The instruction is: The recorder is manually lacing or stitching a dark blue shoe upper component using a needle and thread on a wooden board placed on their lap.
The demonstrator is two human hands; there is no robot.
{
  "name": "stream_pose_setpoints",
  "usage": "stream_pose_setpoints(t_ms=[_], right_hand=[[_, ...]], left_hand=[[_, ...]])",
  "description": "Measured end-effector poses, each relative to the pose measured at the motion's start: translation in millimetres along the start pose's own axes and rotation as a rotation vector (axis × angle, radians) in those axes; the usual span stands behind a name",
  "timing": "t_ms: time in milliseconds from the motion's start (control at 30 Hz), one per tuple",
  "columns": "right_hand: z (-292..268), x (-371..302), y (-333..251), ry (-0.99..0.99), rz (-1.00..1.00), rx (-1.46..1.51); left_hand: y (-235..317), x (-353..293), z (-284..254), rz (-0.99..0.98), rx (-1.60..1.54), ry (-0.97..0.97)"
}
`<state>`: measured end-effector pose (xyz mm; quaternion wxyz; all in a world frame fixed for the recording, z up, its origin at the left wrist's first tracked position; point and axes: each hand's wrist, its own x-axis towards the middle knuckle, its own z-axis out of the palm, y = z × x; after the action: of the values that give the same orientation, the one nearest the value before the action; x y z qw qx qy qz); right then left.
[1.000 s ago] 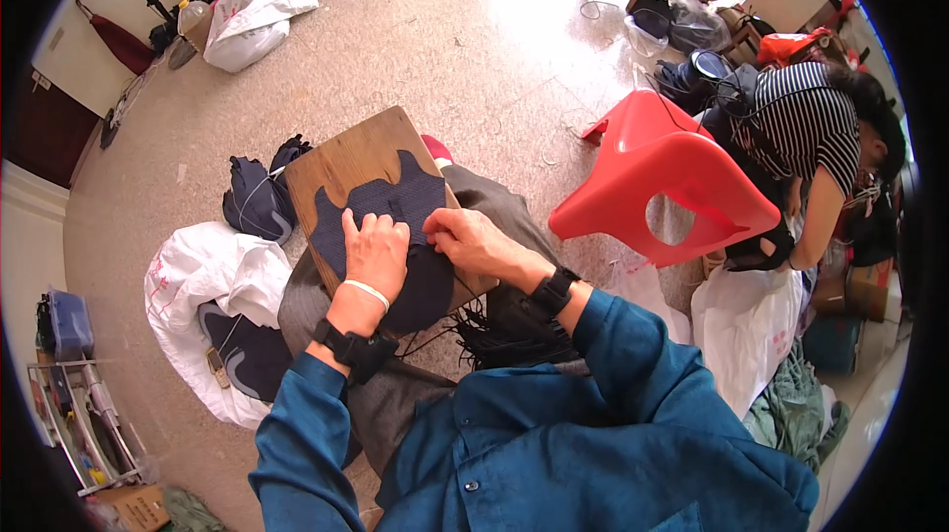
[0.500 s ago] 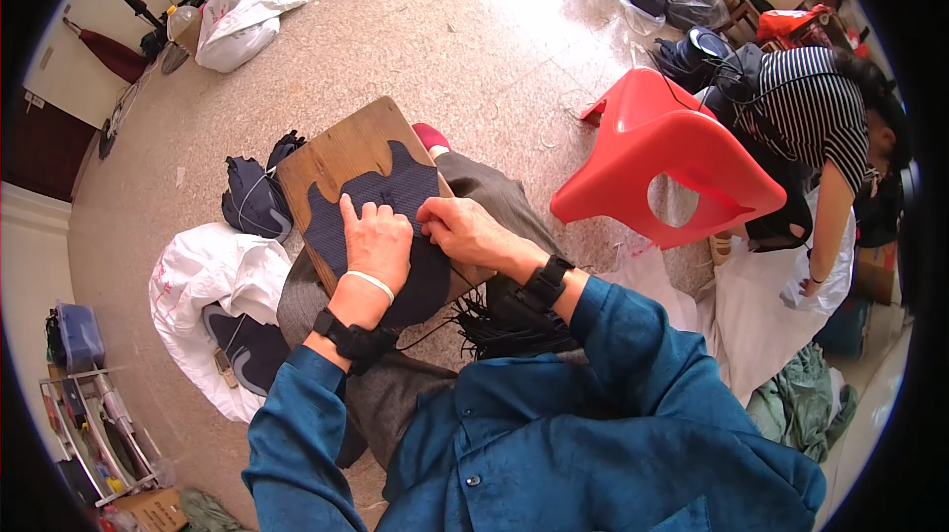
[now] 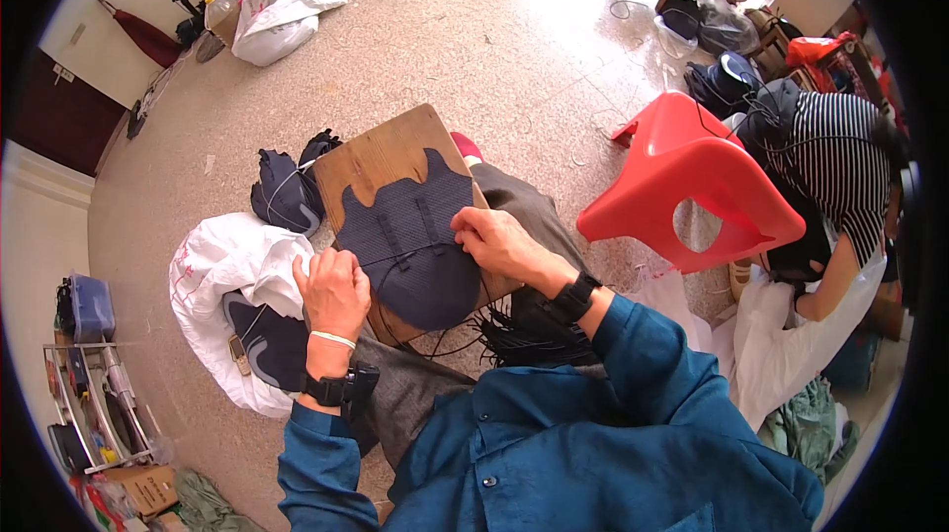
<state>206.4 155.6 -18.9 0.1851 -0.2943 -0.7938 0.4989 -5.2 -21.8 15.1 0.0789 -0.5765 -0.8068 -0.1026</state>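
A dark navy, textured fabric piece [image 3: 427, 293] with two short straps lies flat on a wooden board [image 3: 381, 154] over my lap. Across it runs a thin dark cord [image 3: 384, 260], which passes at the straps. At the piece's left edge my left hand [image 3: 336, 293] is closed in a pinch on the cord. My right hand [image 3: 502, 247] is closed at the right edge, its fingertips near the cord's other side; what they grip is too small to make out. A bunch of black cords [image 3: 534, 336] hangs on my leg beside the board.
Left of the board sit a tied bundle of dark pieces [image 3: 287, 191] and a white sack [image 3: 222, 250] with more dark pieces. A red plastic stool [image 3: 682, 171] lies tipped to the right. Beyond it a person in a striped top [image 3: 840, 151] bends over a white bag [image 3: 781, 319].
My left hand has moved from the middle of the fabric out to its left edge, uncovering both straps and a cord stretched across. My right hand stays near the right edge. The view has shifted slightly.
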Motion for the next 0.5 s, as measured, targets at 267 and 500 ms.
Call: stream_pose_setpoints(t_ms=[267,500], right_hand=[[1.4,2.7,-4.0,0.012,-0.073,-0.167],[7.5,8.7,-17.1,0.059,-0.267,-0.307]], left_hand=[[38.2,-0.5,-5.3,0.028,-0.697,0.081],[27.4,-6.8,13.2,-0.152,-0.912,0.151]])
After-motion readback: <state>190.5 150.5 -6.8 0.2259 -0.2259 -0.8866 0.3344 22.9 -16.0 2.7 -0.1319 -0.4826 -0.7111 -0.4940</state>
